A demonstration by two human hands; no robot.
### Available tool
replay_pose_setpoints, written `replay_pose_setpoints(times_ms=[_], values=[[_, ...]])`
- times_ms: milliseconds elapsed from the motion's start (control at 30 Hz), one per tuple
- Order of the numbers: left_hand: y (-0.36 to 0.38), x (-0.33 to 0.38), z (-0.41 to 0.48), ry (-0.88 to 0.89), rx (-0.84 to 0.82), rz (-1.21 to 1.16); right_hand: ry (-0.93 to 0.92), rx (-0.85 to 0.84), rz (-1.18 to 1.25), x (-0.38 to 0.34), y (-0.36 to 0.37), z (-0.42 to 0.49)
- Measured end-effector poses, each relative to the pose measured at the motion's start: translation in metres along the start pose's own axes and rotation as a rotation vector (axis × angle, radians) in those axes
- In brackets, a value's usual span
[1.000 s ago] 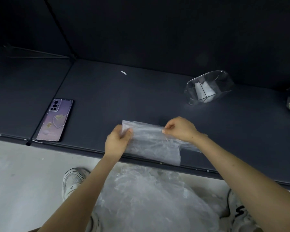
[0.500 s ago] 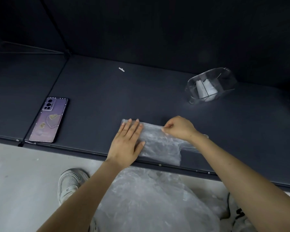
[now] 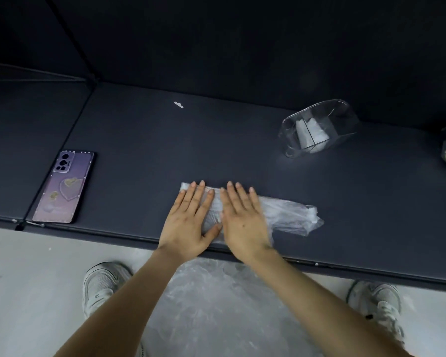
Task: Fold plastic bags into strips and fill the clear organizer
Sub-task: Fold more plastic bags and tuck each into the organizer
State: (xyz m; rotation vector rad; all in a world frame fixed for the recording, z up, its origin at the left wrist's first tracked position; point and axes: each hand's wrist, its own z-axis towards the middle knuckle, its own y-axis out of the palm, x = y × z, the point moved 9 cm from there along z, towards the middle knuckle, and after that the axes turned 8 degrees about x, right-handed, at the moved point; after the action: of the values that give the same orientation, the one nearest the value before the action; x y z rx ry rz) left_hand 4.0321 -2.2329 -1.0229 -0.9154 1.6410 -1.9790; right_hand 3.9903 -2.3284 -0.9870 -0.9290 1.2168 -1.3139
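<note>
"J0" on the left shoe [image 3: 106, 284]

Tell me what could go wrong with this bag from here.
Both the left hand and right hand press flat on the left part of the plastic bag; its crumpled right end lies free and may spring open, spoiling the strip. The bag sits close to the front edge of the table, so a smoothing stroke could slide it off.

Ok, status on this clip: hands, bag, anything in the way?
Left hand and right hand flat, pressing the plastic bag. Bag a folded strip, not yet in the organizer. Nothing between them; phone far left.
</note>
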Motion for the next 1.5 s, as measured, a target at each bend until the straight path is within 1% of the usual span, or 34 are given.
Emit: replay_pose_setpoints(times_ms=[100, 167, 200, 333, 400, 433, 467, 533, 567, 600, 667, 767, 833, 867, 933, 1033, 1067, 1100, 1167, 1233, 1333, 1400, 1500], values=[[0.000, 0.000, 0.000, 0.000, 0.000, 0.002, 0.026, -0.089, 0.020, 0.010, 0.020, -0.012], [-0.002, 0.000, 0.001, -0.010, 0.011, 0.008, 0.061, -0.111, -0.016, 0.037, 0.020, -0.025], [-0.002, 0.000, 0.001, -0.012, 0.008, 0.012, 0.107, -0.117, -0.036, 0.058, 0.019, -0.035], [-0.002, 0.000, 0.001, -0.014, 0.003, 0.028, 0.330, -0.102, -0.122, 0.145, 0.001, -0.077], [-0.002, 0.000, 0.000, -0.017, -0.005, 0.030, 0.354, -0.046, -0.140, 0.152, -0.013, -0.079], [-0.001, 0.000, 0.000, -0.016, -0.009, 0.031, 0.295, 0.008, -0.111, 0.140, -0.022, -0.074], [-0.002, -0.001, 0.000, -0.015, -0.009, 0.033, 0.175, 0.076, -0.053, 0.118, -0.031, -0.068], [-0.002, 0.000, 0.001, -0.011, -0.019, 0.027, -0.122, 0.188, 0.096, 0.069, -0.044, -0.065], [-0.002, 0.000, 0.000, -0.009, -0.027, 0.019, -0.222, 0.215, 0.154, 0.051, -0.045, -0.067], [-0.003, 0.000, 0.000, -0.009, -0.031, 0.011, -0.283, 0.230, 0.185, 0.041, -0.043, -0.068], [-0.003, -0.001, 0.000, -0.007, -0.038, -0.007, -0.316, 0.261, 0.218, 0.037, -0.036, -0.069], [-0.003, -0.003, 0.001, -0.024, -0.034, -0.065, -0.303, 0.301, 0.265, 0.044, -0.035, -0.068], [-0.007, -0.004, 0.003, -0.033, -0.006, -0.135, -0.295, 0.297, 0.279, 0.046, -0.037, -0.066], [-0.008, -0.005, 0.004, -0.042, -0.004, -0.185, -0.287, 0.284, 0.283, 0.047, -0.037, -0.065], [-0.012, -0.006, 0.005, -0.084, -0.004, -0.363, -0.231, 0.233, 0.325, 0.051, -0.035, -0.060], [-0.030, -0.021, 0.003, -0.251, 0.086, -0.739, -0.045, 0.129, 0.433, 0.065, -0.036, -0.044], [-0.034, -0.026, 0.002, -0.285, 0.107, -0.823, 0.032, 0.087, 0.469, 0.071, -0.037, -0.038], [-0.038, -0.030, 0.000, -0.295, 0.121, -0.860, 0.107, 0.026, 0.508, 0.076, -0.035, -0.033], [-0.044, -0.035, -0.002, -0.288, 0.122, -0.855, 0.224, -0.151, 0.579, 0.083, -0.024, -0.023], [-0.044, -0.039, 0.000, -0.334, 0.085, -0.851, 0.280, -0.277, 0.580, 0.088, -0.015, -0.014], [-0.039, -0.044, 0.003, -0.448, 0.054, -0.907, 0.324, -0.331, 0.507, 0.097, -0.006, 0.001], [-0.037, -0.047, 0.004, -0.517, 0.064, -0.952, 0.360, -0.358, 0.473, 0.103, 0.000, 0.006], [-0.037, -0.050, 0.004, -0.557, 0.102, -0.958, 0.390, -0.387, 0.457, 0.106, 0.007, 0.010]])
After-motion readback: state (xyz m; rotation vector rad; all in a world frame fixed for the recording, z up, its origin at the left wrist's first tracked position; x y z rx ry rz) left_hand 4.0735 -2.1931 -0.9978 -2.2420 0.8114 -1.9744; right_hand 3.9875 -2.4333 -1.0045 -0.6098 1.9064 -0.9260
